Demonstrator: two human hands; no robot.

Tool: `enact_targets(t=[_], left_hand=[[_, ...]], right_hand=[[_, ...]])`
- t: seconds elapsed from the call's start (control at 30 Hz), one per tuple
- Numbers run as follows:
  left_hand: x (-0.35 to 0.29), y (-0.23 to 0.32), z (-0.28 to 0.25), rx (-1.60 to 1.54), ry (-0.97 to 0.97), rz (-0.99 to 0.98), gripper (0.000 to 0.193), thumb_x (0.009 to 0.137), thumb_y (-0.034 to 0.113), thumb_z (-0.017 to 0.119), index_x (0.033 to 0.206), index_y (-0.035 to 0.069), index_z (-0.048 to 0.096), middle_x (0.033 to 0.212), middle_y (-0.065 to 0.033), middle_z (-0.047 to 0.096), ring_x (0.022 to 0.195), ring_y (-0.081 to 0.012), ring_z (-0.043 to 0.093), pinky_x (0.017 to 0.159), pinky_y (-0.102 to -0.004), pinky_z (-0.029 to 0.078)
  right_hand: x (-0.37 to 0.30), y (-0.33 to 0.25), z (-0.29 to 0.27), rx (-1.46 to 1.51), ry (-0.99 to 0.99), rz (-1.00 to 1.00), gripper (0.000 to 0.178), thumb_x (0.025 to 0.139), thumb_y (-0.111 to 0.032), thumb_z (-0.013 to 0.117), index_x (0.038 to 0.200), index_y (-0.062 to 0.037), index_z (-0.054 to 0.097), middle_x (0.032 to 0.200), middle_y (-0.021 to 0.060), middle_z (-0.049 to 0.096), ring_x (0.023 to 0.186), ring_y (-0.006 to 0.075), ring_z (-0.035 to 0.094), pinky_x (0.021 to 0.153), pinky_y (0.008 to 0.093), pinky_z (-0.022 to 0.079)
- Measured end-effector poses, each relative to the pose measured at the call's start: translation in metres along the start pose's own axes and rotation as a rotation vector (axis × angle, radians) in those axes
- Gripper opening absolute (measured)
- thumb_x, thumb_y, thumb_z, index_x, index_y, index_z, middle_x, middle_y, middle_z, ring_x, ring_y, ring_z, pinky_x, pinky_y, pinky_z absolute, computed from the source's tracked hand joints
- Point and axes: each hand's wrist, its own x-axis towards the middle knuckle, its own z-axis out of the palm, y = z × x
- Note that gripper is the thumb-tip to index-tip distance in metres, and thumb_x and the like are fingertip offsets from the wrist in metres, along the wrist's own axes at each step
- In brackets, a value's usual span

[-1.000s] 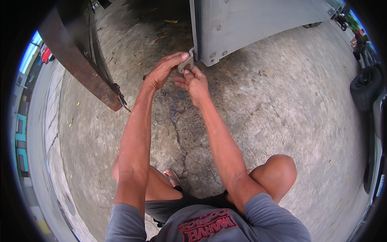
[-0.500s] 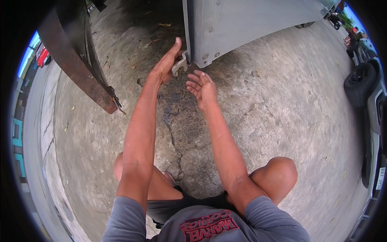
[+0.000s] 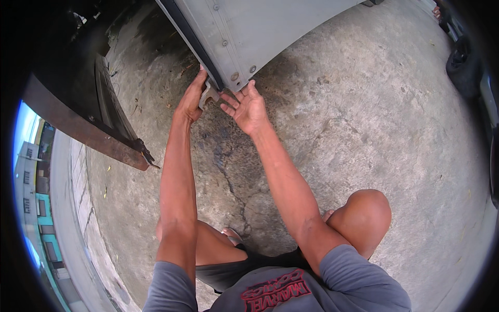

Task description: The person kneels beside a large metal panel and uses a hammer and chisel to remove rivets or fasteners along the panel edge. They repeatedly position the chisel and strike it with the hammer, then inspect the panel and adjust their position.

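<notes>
- Grey metal panel (image 3: 270, 31) at top centre, above worn concrete ground (image 3: 390, 130); slanting down to a lower corner close to both hands, lower edge rising away to the right.
- Rust-brown metal piece (image 3: 88, 125) at left, tapering toward the left forearm (image 3: 176, 177); well apart from the grey panel.
- Dark stain (image 3: 223, 140) on the concrete below the hands, with a crack (image 3: 231, 184) running on toward the lower edge.
- Dark tyre (image 3: 460, 57) near the upper right rim, well apart from the panel.
- Black strip (image 3: 200, 44) along the left edge of the panel, down to the lower corner.
- Left hand (image 3: 192, 99) at the lower left edge of the panel, thumb extended upward along that edge; fingers mostly hidden, so cannot tell whether grasping or only bracing.
- Right hand (image 3: 249, 108) just below the lower corner, palm upward, fingers spread and slightly bent, closed around nothing; cannot tell whether touching the underside.
- Hook-shaped metal bracket (image 3: 208, 96), pale and worn, beside the lower corner, between left hand and right fingertips.
- Round fasteners (image 3: 235, 76) on the panel face, near the lower corner.
</notes>
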Motion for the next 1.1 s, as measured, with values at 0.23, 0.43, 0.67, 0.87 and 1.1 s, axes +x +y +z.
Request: enact_targets(t=[0.23,0.43,0.67,0.87,1.1], left_hand=[[0.031,-0.026,-0.039,0.099,0.121,-0.023,0.071,0.105,0.062,0.049,0.15,0.008,0.053,0.145,-0.0111,0.059,0.126,-0.0224,0.056,0.108,-0.0375,0.043],[0.038,-0.026,-0.016,-0.017,-0.127,0.098,0.086,0.096,0.071,0.057,0.151,0.006,0.052,0.142,-0.0111,0.06,0.126,-0.0258,0.055,0.107,-0.0433,0.042],[0.026,-0.027,-0.048,0.217,-0.314,0.07,0.102,0.08,0.061,0.082,0.156,0.004,0.045,0.138,-0.0117,0.063,0.131,-0.0259,0.053,0.111,-0.0413,0.038],[0.018,-0.025,-0.044,0.157,-0.318,0.017,0.085,0.083,0.029,0.086,0.154,0.004,0.047,0.133,-0.0041,0.066,0.126,-0.0192,0.058,0.109,-0.0373,0.04],[0.039,-0.085,-0.017,0.081,-0.291,-0.054,0.051,0.094,0.026,0.077,0.136,0.005,0.057,0.129,-0.0039,0.064,0.12,-0.0166,0.059,0.107,-0.0328,0.043]], right_hand=[[0.002,0.017,0.012,0.027,0.107,-0.049,0.054,0.109,-0.049,0.049,0.145,-0.0093,0.046,0.132,0.0098,0.058,0.115,0.0249,0.061,0.092,0.0429,0.052],[0.004,0.002,-0.008,0.016,0.202,-0.111,0.038,0.108,-0.036,0.055,0.133,-0.0071,0.055,0.118,0.0075,0.062,0.111,0.0232,0.063,0.09,0.041,0.052],[0.003,0.005,-0.009,-0.011,0.139,-0.092,0.05,0.109,-0.047,0.045,0.137,-0.0059,0.054,0.124,0.01,0.062,0.112,0.0231,0.061,0.091,0.0416,0.051],[0.003,0.01,-0.01,-0.06,0.074,-0.066,0.08,0.107,-0.067,0.028,0.15,-0.0014,0.045,0.146,0.0159,0.051,0.123,0.0252,0.054,0.095,0.0423,0.048],[0.014,0.011,-0.038,-0.292,0.238,-0.117,0.051,0.113,-0.044,0.039,0.149,-0.0098,0.048,0.155,0.009,0.049,0.136,0.023,0.049,0.103,0.0432,0.045]])
